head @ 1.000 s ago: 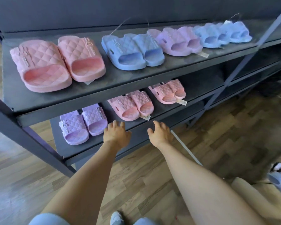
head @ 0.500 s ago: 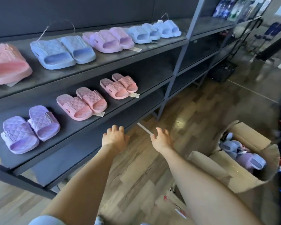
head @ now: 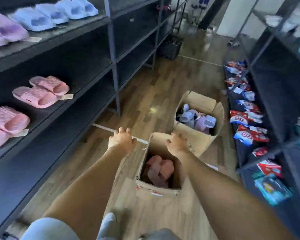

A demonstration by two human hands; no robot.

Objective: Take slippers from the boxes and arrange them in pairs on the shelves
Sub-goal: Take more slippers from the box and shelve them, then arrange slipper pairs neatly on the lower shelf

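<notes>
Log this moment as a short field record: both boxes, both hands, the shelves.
near box: open, pink slippers inside
far box: open, lilac and pale blue slippers inside
left hand: empty, fingers loosely curled, above the floor left of the near box
right hand: empty, fingers spread, above the near box's far edge
middle shelf: two pink pairs, tagged
top shelf: lilac and blue pairs
opposite shelving: colourful packets low down
</notes>
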